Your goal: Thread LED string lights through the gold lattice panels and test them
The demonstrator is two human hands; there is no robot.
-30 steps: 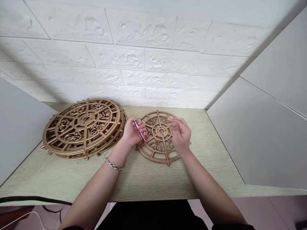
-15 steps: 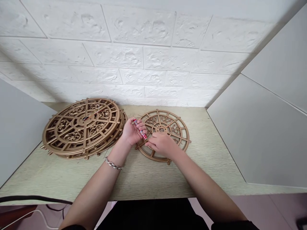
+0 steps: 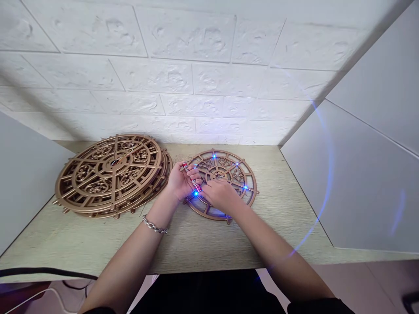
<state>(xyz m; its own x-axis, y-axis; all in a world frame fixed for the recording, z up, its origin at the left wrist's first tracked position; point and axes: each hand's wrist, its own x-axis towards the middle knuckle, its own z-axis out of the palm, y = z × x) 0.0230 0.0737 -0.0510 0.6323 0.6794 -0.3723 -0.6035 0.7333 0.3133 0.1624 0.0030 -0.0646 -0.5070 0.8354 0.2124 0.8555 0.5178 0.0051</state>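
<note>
Red-and-white batteries [image 3: 197, 185], seemingly a pair end to end, lie across the palm of my left hand [image 3: 183, 182], whose fingers curl over them. My right hand [image 3: 220, 194] is closed at their lower end, its fingertips pinching something too small to make out, perhaps a thin wire. Below both hands a round gold openwork frame [image 3: 252, 174] with scrollwork rests flat on the table. Several blue lights [image 3: 245, 187] glow around its ring. Thin wires show near its hub, partly hidden by my right hand.
A stack of similar gold round frames [image 3: 108, 174] stands at the left on the pale table [image 3: 281, 222]. White brick-pattern wall [image 3: 209, 78] rises behind, with grey panels [image 3: 369, 174] at both sides. A black cable [image 3: 49, 271] runs along the front left edge.
The blue lights on the round frame have come on, casting a blue glare. My right hand has stayed nearly in place against the batteries' lower end; my left hand keeps its hold.
</note>
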